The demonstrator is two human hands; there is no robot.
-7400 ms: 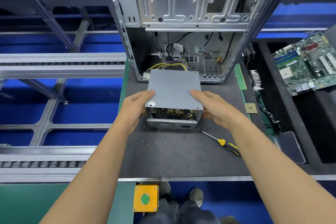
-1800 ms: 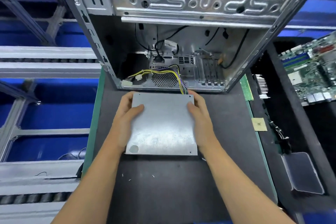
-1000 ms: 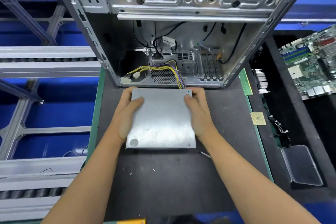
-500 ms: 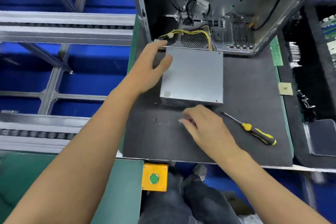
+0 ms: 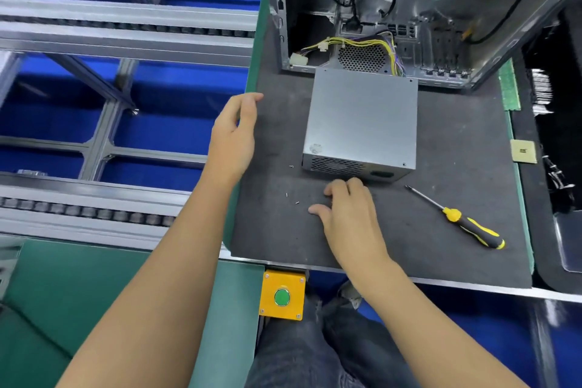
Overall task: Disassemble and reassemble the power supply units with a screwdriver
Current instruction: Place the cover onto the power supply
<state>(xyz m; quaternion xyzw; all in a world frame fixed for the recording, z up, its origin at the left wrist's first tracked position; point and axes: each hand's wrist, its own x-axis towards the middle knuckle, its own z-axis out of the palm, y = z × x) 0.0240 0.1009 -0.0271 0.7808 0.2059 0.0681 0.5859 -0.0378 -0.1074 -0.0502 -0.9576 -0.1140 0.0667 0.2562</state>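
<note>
**A:** Power supply unit [image 5: 362, 118] sits closed on the dark mat [image 5: 441, 230], far half, rear end touching the open computer case [image 5: 441, 9], yellow cable bundle [image 5: 362, 41] running from it into the case. Vented end faces you.

**B:** Hands?

**A:** Your left hand [image 5: 234, 135] hovers over the mat's left edge, fingers loosely curved, gripping nothing. Your right hand [image 5: 346, 214] is palm-down on the mat just before the unit's near face, fingertips [image 5: 338, 187] bent to the surface. Whether they already pinch a screw, cannot tell.

**B:** So, judging from that, you're gathering fasteners to fix the cover.

**A:** Likely. Loose screws [image 5: 292, 198] lie left of your right hand, toward the near-left part of the mat; one more lies close to the unit's near-left corner. Pick one at a time, roll it between thumb and finger so the head is up.

**B:** And the screwdriver [image 5: 456, 217]?

**A:** Lying near the mat's near-right corner, tip pointing at the unit. Seat each screw by hand first, steady the unit with your left, then take the driver. Mind the cables when you turn the box.
</note>
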